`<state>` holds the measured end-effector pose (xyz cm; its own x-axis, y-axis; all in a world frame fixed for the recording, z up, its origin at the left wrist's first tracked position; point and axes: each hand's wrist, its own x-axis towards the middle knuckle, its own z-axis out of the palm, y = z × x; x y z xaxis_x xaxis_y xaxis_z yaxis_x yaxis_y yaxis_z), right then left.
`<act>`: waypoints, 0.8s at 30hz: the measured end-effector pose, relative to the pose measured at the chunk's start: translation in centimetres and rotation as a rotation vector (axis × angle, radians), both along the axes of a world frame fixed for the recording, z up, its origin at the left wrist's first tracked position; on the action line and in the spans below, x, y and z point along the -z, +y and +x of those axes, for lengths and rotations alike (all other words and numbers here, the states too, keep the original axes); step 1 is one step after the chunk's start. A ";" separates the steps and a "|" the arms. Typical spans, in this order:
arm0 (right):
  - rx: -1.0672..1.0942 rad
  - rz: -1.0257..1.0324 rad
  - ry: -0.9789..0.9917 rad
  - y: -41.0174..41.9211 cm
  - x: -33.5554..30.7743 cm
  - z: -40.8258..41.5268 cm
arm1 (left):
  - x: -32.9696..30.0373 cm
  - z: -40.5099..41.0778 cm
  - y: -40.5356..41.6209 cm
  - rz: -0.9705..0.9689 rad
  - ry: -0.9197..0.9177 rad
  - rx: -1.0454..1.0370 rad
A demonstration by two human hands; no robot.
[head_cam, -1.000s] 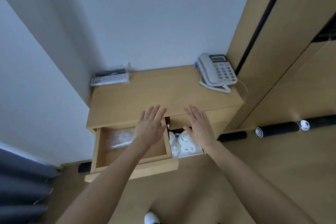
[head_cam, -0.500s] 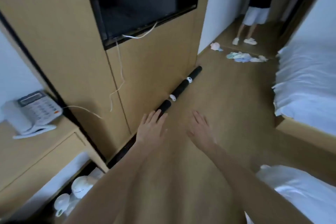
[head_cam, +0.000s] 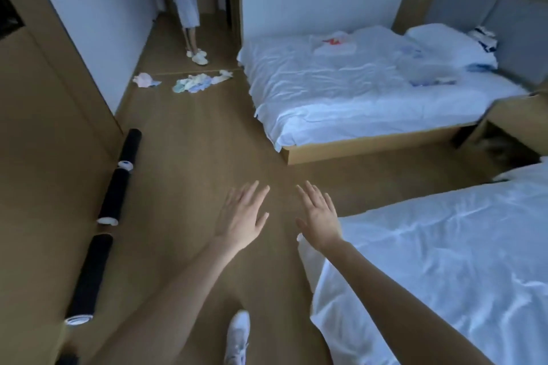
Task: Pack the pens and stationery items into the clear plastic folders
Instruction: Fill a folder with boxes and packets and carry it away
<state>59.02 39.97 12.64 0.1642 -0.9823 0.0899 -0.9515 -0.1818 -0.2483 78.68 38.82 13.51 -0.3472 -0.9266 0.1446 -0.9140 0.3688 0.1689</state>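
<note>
I see my left hand (head_cam: pixel 241 218) and right hand (head_cam: pixel 320 215) stretched out flat, fingers spread, holding nothing, above the floor (head_cam: pixel 192 133) beside the near bed (head_cam: pixel 444 261).

Both my arms out in front, bare forearms, roughly parallel and angling slightly toward each other. Left hand (head_cam: pixel 241 216) palm down, fingers straight and a bit spread, thumb out to the side, holding nothing. Right hand (head_cam: pixel 320 216) same deal: palm down, fingers extended and fanned, thumb sticking out toward the left hand, nothing in it. Hands sit side by side at about the same height, close but not touching.
</note>
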 end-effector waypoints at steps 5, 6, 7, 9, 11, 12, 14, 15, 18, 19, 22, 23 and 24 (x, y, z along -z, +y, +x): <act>0.144 0.006 0.011 -8.6 -0.8 -1.6 | -1.1 -1.4 -11.8 -0.038 0.020 0.113; 0.176 0.003 0.007 -10.4 -1.2 -2.0 | -1.9 -1.6 -14.3 -0.058 0.022 0.141; 0.210 -0.006 0.001 -12.1 -1.6 -2.5 | -2.7 -1.9 -16.9 -0.097 0.022 0.171; 0.288 -0.025 -0.021 -15.2 -2.4 -3.7 | -3.9 -2.9 -22.2 -0.182 0.019 0.231; 0.363 -0.024 -0.041 -17.4 -2.7 -5.0 | -4.3 -4.6 -26.4 -0.193 0.025 0.271; 0.395 -0.013 -0.045 -18.2 -2.6 -5.7 | -4.2 -5.8 -28.1 -0.171 0.031 0.291; 0.459 0.012 -0.063 -19.5 -2.1 -7.4 | -3.5 -8.5 -30.5 -0.127 0.032 0.352; 0.492 0.020 -0.070 -20.2 -1.7 -8.4 | -2.8 -10.0 -31.7 -0.117 0.031 0.392; 0.577 0.055 -0.067 -23.1 -0.5 -12.0 | -0.6 -14.2 -35.1 -0.092 0.048 0.480; 0.597 0.063 -0.066 -24.3 -0.2 -13.3 | 0.0 -15.5 -36.3 -0.078 0.046 0.494; 0.643 0.055 -0.107 -29.0 0.9 -17.5 | 1.1 -20.0 -41.0 -0.069 0.029 0.543; 0.657 0.049 -0.129 -30.7 1.2 -18.9 | 1.1 -21.6 -42.8 -0.073 0.021 0.562; 0.671 0.045 -0.147 -32.5 1.5 -20.3 | 1.1 -23.2 -44.7 -0.078 0.008 0.577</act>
<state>38.67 7.43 11.09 -0.4917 -0.8705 0.0209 -0.8103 0.4486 -0.3772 55.44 -5.92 12.43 -0.7912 -0.5745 0.2097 -0.5604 0.8183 0.1275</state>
